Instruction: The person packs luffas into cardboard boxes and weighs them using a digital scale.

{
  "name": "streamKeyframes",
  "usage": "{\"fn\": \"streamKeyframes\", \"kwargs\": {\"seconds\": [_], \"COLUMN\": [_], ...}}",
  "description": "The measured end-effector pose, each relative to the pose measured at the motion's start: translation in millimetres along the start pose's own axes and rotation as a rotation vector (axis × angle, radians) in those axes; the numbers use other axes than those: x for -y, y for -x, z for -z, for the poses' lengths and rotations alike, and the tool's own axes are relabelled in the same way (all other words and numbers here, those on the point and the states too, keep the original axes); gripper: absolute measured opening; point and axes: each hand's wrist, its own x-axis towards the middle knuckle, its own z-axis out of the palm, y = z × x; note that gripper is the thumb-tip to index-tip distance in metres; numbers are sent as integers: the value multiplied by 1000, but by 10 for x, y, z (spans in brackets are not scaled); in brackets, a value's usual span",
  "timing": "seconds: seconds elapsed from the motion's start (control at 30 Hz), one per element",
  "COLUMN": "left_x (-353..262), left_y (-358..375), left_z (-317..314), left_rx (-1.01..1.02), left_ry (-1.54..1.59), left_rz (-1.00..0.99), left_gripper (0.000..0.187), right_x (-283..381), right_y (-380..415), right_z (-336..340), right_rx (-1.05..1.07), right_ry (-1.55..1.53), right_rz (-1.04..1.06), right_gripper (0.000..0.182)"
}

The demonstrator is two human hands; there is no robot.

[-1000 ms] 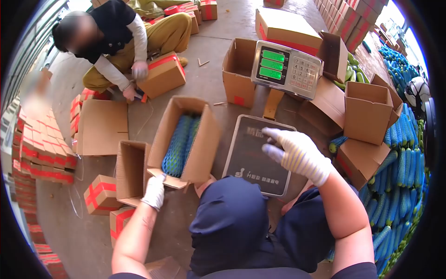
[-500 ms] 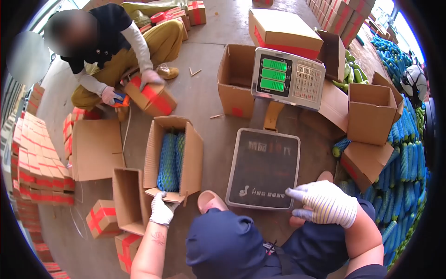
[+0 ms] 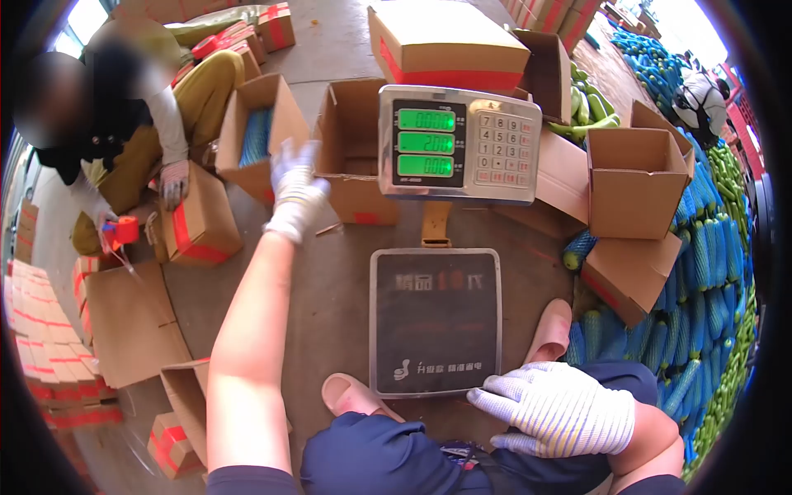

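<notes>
My left hand (image 3: 299, 191), in a striped white glove, reaches far forward with its fingers stretched out, slightly smeared by motion. It is beside the near right corner of an open carton (image 3: 285, 115), which holds long vegetables in blue netting (image 3: 256, 139). My right hand (image 3: 561, 410), gloved alike, lies over my right knee with fingers extended and holds nothing. Its fingertips are by the lower right corner of the black platform scale (image 3: 436, 326). The scale's display (image 3: 458, 142) glows green on its post.
An open carton (image 3: 351, 198) stands behind the scale, with a larger carton (image 3: 450, 45) beyond. Another person at left holds a tape dispenser (image 3: 122, 233) and a taped carton (image 3: 202, 216). Netted vegetables (image 3: 681, 322) are piled at right beside another open carton (image 3: 631, 183).
The carton of netted vegetables has gone from beside my left knee to the far floor near the other person. My left hand has moved forward with it; my right hand has lowered toward my knee.
</notes>
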Motion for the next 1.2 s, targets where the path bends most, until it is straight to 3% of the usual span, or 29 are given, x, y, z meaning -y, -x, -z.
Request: {"fn": "streamKeyframes", "kwargs": {"seconds": [0.03,0.1,0.13,0.17,0.2,0.23,0.43,0.57,0.73,0.8,0.97,1.0,1.1,1.2], "left_x": [-407,-380,-322,-235,-280,-294,-88,-727,-1475,-1721,-1994,-2095,-2170,-1925], "left_y": [-91,-119,-181,-168,-172,-148,437,945,1510,1623,1685,1675,1610,1450], "left_z": [169,-121,-248,-281,-166,6,1498,2589,3285,3264,2476,2275,1740,1396], "left_rx": [274,399,457,353,444,539,571,687,657,576,658,642,560,456], "left_ry": [-348,-393,-373,-392,-422,-462,-640,-610,-569,-504,-388,-376,-339,-366], "left_rz": [-124,-354,-293,-401,-398,-391,-606,-668,-853,-935,-1151,-1176,-1219,-1184], "left_gripper": [68,66,52,29,24,18,9,9,13,17,17,15,11,13], "right_x": [-17,-46,-77,-101,-117,-125,-67,-106,-196,-180,6,2,-304,-595], "right_y": [-1,20,41,80,125,159,434,653,1069,1194,1591,1744,2222,2858], "right_z": [10,11,7,1,-8,-28,-140,-335,-537,-588,-619,-629,-987,-1632], "right_rx": [-17,-44,-64,-85,-95,-106,-177,-277,-342,-364,-561,-642,-1169,-1523], "right_ry": [39,75,85,93,89,102,133,156,161,137,141,86,26,-60], "right_rz": [-24,-61,-51,-45,-61,-64,42,124,137,144,75,75,120,-374], "right_gripper": [50,48,48,48,48,48,47,45,43,47,43,44,46,42]}}
